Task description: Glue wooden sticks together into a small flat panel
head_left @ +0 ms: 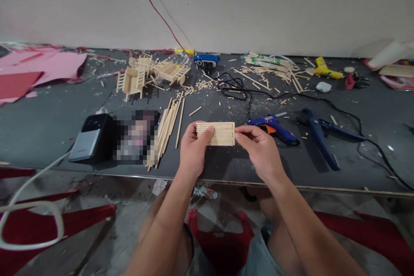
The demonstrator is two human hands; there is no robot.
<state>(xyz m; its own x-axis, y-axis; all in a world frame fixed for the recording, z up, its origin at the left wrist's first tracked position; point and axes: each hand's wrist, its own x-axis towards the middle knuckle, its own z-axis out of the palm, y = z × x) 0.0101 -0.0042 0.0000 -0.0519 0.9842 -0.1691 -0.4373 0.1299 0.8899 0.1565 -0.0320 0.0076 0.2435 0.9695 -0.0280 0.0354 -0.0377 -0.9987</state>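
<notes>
Head view: stick panel [223,135] held over the table [58,110].
The left hand [193,150] clasps the panel's left end; the right hand [261,152] pinches its right edge. Loose sticks [166,127] lie to the left, a glue gun [280,130] to the right.

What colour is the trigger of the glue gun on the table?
The trigger is orange, against a blue-violet body; it shows in the head view.
</notes>
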